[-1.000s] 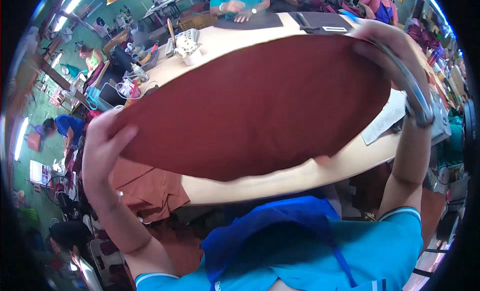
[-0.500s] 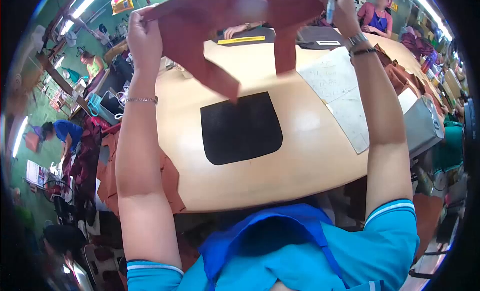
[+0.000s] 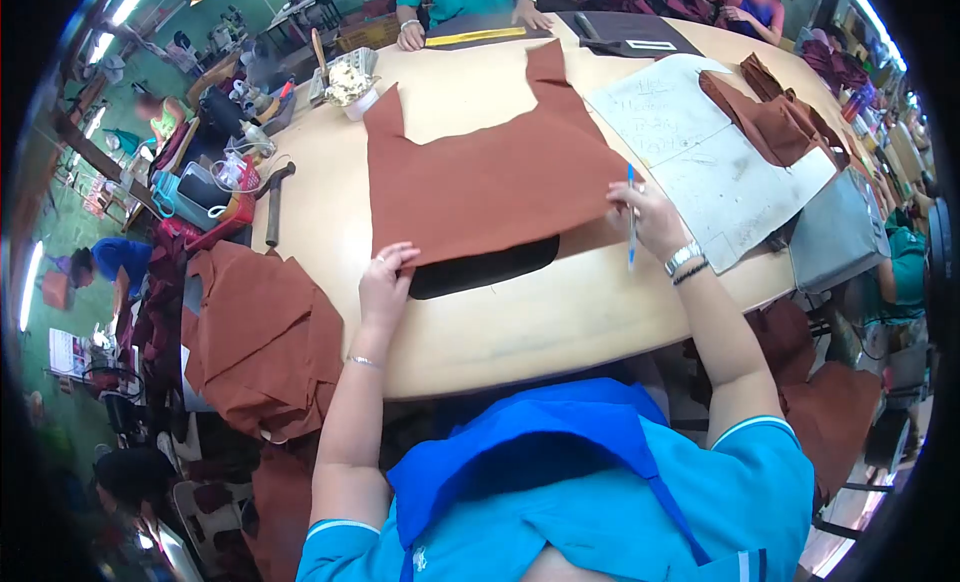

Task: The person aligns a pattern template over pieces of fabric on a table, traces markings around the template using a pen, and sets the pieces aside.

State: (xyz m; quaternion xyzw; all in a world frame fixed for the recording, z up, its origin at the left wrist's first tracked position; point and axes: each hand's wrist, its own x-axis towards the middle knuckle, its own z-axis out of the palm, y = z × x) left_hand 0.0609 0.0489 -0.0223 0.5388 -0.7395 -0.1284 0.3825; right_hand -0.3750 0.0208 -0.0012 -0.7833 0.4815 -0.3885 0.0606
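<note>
A cut piece of reddish-brown fabric (image 3: 490,187) with two strap-like ends lies spread over the table, its near edge lifted slightly. My left hand (image 3: 386,285) pinches its near left corner. At the near right corner, my right hand (image 3: 645,217) grips the fabric edge and also keeps a blue pen (image 3: 631,232) between its fingers. Under the fabric, a black rounded panel (image 3: 490,272) shows only along its near edge; the rest is covered.
Brown fabric pieces (image 3: 265,332) pile at the left table edge, near a hammer (image 3: 276,204). A white tub (image 3: 355,94) stands behind. To the right lie a marked paper pattern (image 3: 690,152) and a grey box (image 3: 838,237). Across the table, a person's hands (image 3: 530,14) rest near a yellow ruler (image 3: 475,36).
Both hands have come down and nearer, lowering the fabric from the air onto the table over the black panel. The view has shifted, showing more of the tabletop.
</note>
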